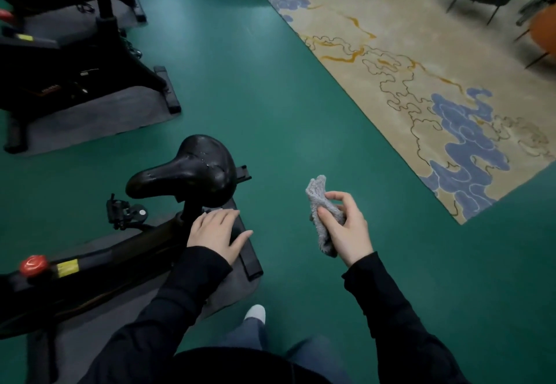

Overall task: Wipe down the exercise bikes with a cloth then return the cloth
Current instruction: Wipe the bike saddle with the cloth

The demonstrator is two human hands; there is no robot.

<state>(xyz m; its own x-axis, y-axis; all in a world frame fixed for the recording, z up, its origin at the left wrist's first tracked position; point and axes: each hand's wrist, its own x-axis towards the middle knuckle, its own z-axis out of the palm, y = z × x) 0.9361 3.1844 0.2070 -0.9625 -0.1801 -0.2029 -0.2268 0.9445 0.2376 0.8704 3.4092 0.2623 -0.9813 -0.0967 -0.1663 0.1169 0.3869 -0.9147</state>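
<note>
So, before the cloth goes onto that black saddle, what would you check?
1. Cloth gripped in right hand: ok.
2. Left hand holds nothing: ok.
3. Saddle bare, nothing lying on it: ok.
4. Cloth on saddle: not ok, it is held apart, off to the side.
5. Saddle already wiped: cannot tell; faint streaks show.

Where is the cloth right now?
Head view, right of centre: the cloth is held in the right hand above the floor, right of the saddle.
</note>
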